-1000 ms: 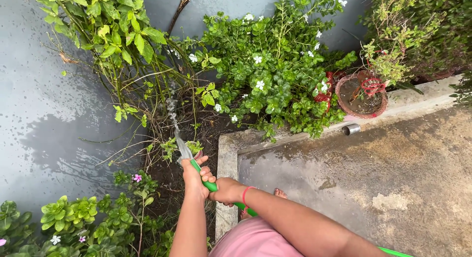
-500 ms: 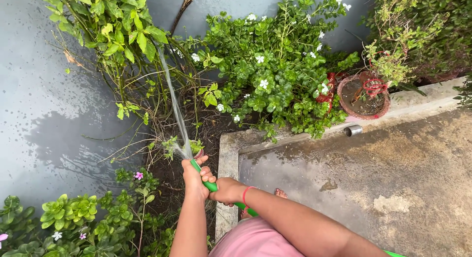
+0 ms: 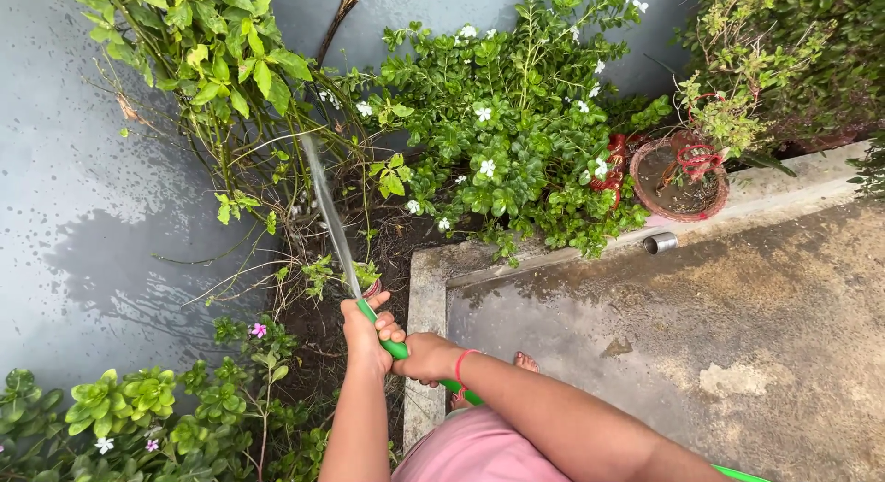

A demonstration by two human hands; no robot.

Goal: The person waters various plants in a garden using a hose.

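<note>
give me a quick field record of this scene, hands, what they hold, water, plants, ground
left hand: left hand gripping the green hose near its front end
right hand: right hand gripping the hose just behind, red band on the wrist
water: water jet shooting from the hose end up toward the leafy shrub
plants: white-flowered bush; potted plant on the ledge
ground: wet concrete slab; small metal can lying on its side
wall: grey wall, splashed wet

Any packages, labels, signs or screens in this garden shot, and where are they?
None in view: no package, label, sign or screen.
Nearest thing: small silver metal can, cylindrical, lying on its side on the concrete ledge below the round reddish plant pot; no label visible.
</note>
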